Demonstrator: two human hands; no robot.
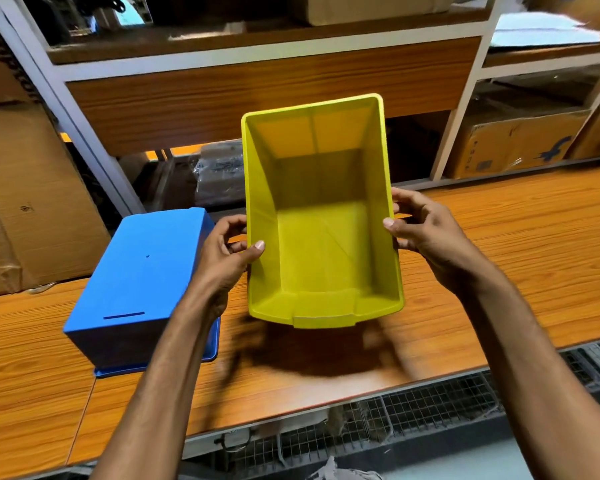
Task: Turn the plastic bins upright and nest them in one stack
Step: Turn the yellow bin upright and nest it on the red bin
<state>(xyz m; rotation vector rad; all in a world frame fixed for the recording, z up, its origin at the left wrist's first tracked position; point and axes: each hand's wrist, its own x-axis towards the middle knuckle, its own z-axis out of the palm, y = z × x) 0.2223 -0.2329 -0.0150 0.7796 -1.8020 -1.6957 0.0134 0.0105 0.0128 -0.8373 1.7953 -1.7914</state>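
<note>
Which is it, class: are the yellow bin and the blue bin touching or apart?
Apart. The head view shows the left hand and bare table between the yellow bin and the overturned blue bin.

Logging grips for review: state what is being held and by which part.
The yellow bin, opening toward the camera, is held by its long side rims: left hand on one, right hand on the other.

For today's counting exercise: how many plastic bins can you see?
2. The yellow bin is held between both hands above the table; the blue bin sits upside down at left. Others may be out of view.
</note>
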